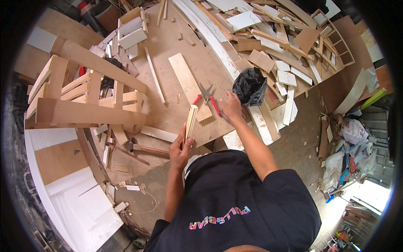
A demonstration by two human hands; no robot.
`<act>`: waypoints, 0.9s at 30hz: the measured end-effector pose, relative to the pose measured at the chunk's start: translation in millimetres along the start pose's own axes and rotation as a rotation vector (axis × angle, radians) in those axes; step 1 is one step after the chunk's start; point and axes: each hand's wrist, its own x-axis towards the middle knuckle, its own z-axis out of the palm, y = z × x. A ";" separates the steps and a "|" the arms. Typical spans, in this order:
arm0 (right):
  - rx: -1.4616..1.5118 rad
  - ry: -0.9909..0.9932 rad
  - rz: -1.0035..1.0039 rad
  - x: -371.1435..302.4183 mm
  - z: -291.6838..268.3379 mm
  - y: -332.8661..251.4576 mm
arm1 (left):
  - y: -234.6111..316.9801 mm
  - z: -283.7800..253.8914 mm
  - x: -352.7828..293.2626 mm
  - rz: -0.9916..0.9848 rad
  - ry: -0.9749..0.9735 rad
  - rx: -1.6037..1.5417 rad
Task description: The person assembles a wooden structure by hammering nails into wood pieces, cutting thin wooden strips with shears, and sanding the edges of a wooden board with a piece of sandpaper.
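My left hand (180, 150) is closed around a pale, narrow wood strip (191, 124), which points up and away from me. A pair of snips (205, 95) with red handles lies with its blades apart on a flat light board (183, 73). Just right of the snips, my right hand (231, 107) is held with its fingers apart and nothing visible in it. Its fingertips are close to a container lined with a black plastic bag (250, 87); whether they touch it I cannot tell. The inside of the bag is too dark to make out.
A slatted wooden frame (90, 111) stands on the left of the worktable (210, 136). A hammer (147, 148) lies near the front edge. Wood offcuts (281, 38) are heaped at the far right. A long thin strip (155, 74) rests left of the board.
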 end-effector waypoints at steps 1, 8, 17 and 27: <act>-0.098 -0.045 0.011 -8.2 -7.6 3.3 | -4.1 4.5 -2.6 -0.040 0.004 -0.020; -0.407 -0.130 -0.045 -64.6 -49.5 15.6 | -22.5 32.3 8.1 0.016 0.011 0.033; 0.394 -0.013 0.058 -59.4 -112.2 -68.7 | 2.3 34.0 2.1 0.164 -0.034 0.251; 0.275 -0.282 -0.648 -91.5 -170.5 -123.6 | 16.7 25.5 -5.4 0.244 0.010 0.444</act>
